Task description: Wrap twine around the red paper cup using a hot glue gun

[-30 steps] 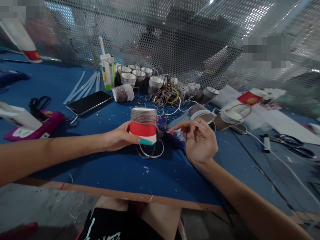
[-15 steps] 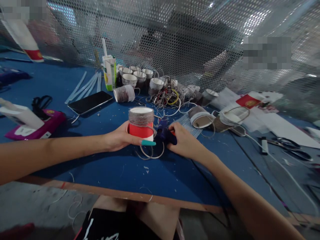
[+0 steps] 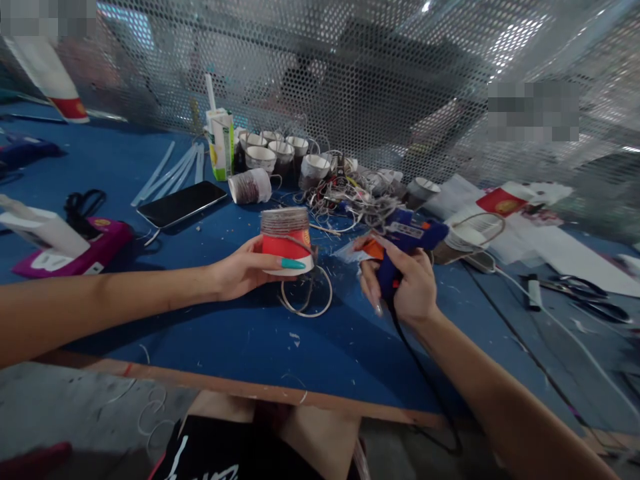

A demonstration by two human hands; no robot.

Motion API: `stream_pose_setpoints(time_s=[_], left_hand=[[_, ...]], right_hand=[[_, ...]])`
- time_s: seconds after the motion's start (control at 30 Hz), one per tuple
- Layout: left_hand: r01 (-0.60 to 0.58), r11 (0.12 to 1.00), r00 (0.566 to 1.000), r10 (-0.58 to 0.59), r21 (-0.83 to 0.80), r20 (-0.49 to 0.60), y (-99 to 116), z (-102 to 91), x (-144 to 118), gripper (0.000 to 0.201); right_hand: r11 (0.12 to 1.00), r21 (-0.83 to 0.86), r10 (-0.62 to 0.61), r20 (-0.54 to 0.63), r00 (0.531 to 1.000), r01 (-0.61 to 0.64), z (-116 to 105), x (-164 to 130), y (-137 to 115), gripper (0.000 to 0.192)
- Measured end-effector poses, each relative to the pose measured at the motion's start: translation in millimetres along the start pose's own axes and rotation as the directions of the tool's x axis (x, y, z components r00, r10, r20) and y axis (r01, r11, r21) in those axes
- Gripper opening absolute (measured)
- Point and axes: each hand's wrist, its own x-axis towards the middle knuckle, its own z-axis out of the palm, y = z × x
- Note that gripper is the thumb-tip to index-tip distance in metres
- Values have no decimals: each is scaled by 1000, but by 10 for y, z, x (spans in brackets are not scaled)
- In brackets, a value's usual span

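My left hand [image 3: 240,272] is wrapped round a red and white paper cup [image 3: 286,248], held tilted above the blue table. Grey cord [image 3: 285,221] is wound round the cup's upper part. A loose loop of cord [image 3: 331,293] hangs from its right side. To the right, my right hand [image 3: 413,283] grips a dark blue glue gun [image 3: 407,233] with an orange trigger. The glue gun is apart from the cup, and its black cable trails down past my wrist.
Several cord-wrapped cups [image 3: 260,159], a drink carton [image 3: 219,145] and tangled cord [image 3: 345,200] stand at the back. Left are a phone [image 3: 181,204], clear sticks [image 3: 185,167] and a purple packet [image 3: 107,240]. Scissors [image 3: 585,288] lie right; perforated metal [image 3: 350,80] rises behind.
My right hand has drawn the glue gun away from the cup, rightward, and turned it. My left hand has tipped the cup so its opening no longer shows.
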Motion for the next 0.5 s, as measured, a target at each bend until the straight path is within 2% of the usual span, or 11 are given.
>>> stream_pose_setpoints(time_s=[0.1,0.23,0.4,0.5], left_hand=[[8,1000,1000,-8,18,10,4,-6,-7,46],[10,999,999,-11,45,34,4,-4,-11,43],[17,999,1000,-17,36,3,12,17,-18,45],[9,999,1000,-10,43,17,12,17,-18,45]], right_hand=[[999,-51,-16,24,1000,17,65,-87,-8,29],[985,-165,64,61,996,-54,99,-139,19,35],[978,-176,137,121,983,-115,85,-137,53,43],[973,-182,164,106,981,-143,88,-133,51,44]])
